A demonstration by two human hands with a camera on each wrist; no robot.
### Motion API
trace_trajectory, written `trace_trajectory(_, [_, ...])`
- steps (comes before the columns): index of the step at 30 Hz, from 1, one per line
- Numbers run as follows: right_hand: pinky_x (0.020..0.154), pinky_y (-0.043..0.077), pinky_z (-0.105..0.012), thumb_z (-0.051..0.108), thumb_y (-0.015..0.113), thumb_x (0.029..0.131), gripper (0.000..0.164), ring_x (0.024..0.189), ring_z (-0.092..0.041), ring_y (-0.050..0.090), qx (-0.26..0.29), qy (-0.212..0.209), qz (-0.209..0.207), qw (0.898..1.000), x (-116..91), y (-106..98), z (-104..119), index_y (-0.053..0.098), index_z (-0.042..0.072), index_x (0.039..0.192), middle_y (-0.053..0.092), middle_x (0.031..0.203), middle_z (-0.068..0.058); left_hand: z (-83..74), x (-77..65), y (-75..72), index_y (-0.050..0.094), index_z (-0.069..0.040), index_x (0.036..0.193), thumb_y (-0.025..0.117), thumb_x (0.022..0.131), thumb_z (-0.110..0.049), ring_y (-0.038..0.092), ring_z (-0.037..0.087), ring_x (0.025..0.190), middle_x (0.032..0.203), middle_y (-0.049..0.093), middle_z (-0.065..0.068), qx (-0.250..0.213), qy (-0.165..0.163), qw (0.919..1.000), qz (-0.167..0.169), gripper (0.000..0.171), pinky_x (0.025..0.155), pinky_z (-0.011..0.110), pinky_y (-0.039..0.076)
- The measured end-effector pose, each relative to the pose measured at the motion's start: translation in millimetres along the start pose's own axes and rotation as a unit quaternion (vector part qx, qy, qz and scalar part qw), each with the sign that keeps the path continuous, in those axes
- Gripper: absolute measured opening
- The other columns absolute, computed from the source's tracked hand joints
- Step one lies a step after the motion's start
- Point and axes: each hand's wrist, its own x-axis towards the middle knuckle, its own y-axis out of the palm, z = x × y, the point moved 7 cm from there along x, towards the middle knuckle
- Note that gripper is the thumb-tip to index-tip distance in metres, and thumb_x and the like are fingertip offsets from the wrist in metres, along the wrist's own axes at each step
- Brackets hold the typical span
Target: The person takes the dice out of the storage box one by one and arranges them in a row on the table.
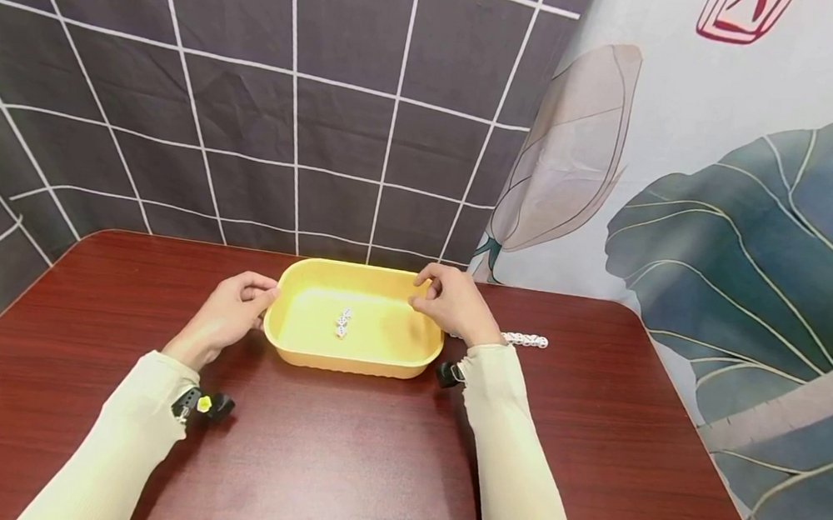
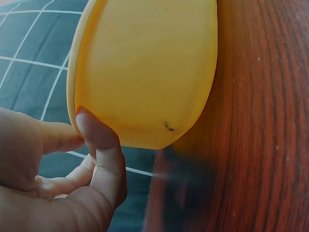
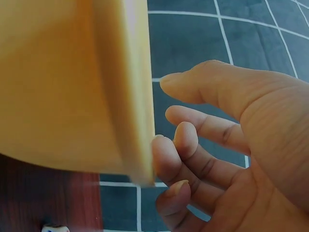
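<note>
A yellow plastic tub [image 1: 353, 366] sits on the table with a few small white dice [image 1: 343, 322] lying in it. At the tub's left end, my left hand [image 1: 226, 313] pinches the rim between thumb and finger, as the left wrist view shows up close. My right hand [image 1: 457, 304] hovers over the opposite end. In the right wrist view its thumb and fingers are bent loosely with a gap between them, holding nothing; a fingertip [image 3: 165, 157] is at or very near the rim. A row of white dice [image 1: 525, 339] lies right of the tub, partly hidden behind the right wrist.
The reddish-brown wooden table [image 1: 322, 460] has rounded far corners. Behind it hangs a dark cloth with a white grid [image 1: 236, 100], and at the right a pale cloth with large leaves [image 1: 764, 243]. Each wrist wears a strapped black camera [image 1: 220, 407].
</note>
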Motion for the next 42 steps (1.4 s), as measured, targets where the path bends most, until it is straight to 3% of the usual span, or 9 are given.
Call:
trace_trajectory(12, [0.06, 0.043, -0.024, 0.015, 0.076, 0.084, 0.025, 0.065, -0.014, 0.053, -0.011, -0.012, -0.004, 1.0, 2, 13, 16, 0.07, 0.008, 0.108, 0.058, 0.075, -0.001, 1.7, 0.8, -0.1, 0.048, 0.011, 0.136, 0.051, 0.107, -0.018, 0.062, 0.006, 0.077, 0.117, 0.064, 0.028, 0.0, 0.0, 1.0, -0.001, 0.041, 0.067, 0.02, 0.057])
trace_trajectory(19, [0.064, 0.043, -0.023, 0.022, 0.079, 0.087, 0.037, 0.066, -0.011, 0.053, -0.028, -0.027, 0.018, 0.999, 5, 35, 27, 0.07, 0.007, 0.119, 0.059, 0.074, 0.0, 1.3, -0.1, -0.6, 0.048, 0.011, 0.136, 0.052, 0.107, -0.018, 0.062, 0.006, 0.075, 0.115, 0.065, 0.027, 0.001, 0.0, 1.0, -0.002, 0.041, 0.067, 0.021, 0.057])
trace_trajectory(23, [0.065, 0.043, -0.023, 0.021, 0.078, 0.087, 0.035, 0.066, -0.01, 0.052, -0.033, -0.044, 0.03, 0.998, 7, 46, 32, 0.07, 0.006, 0.117, 0.059, 0.073, 0.0, 0.8, -0.3, -0.6, 0.048, 0.011, 0.135, 0.052, 0.107, -0.017, 0.062, 0.005, 0.074, 0.112, 0.066, 0.024, -0.003, 0.0, 1.0, -0.002, 0.04, 0.067, 0.021, 0.057])
trace_trajectory(31, [0.061, 0.04, -0.022, 0.018, 0.077, 0.087, 0.034, 0.065, -0.01, 0.051, -0.037, -0.047, 0.068, 0.996, 6, 61, 35, 0.069, 0.008, 0.119, 0.057, 0.073, 0.0, -0.6, 0.1, -1.2, 0.049, 0.011, 0.134, 0.052, 0.106, -0.016, 0.061, 0.005, 0.074, 0.111, 0.066, 0.023, -0.001, 0.002, 1.0, -0.004, 0.039, 0.067, 0.02, 0.057])
trace_trajectory(42, [0.064, 0.043, -0.021, 0.013, 0.073, 0.088, 0.042, 0.065, -0.008, 0.051, -0.04, -0.11, 0.147, 0.982, -1, 87, 49, 0.067, 0.014, 0.13, 0.06, 0.074, 0.002, -1.1, -0.8, -1.4, 0.049, 0.012, 0.133, 0.052, 0.106, -0.014, 0.062, 0.006, 0.073, 0.107, 0.066, 0.022, -0.005, 0.004, 1.0, -0.005, 0.038, 0.066, 0.021, 0.057])
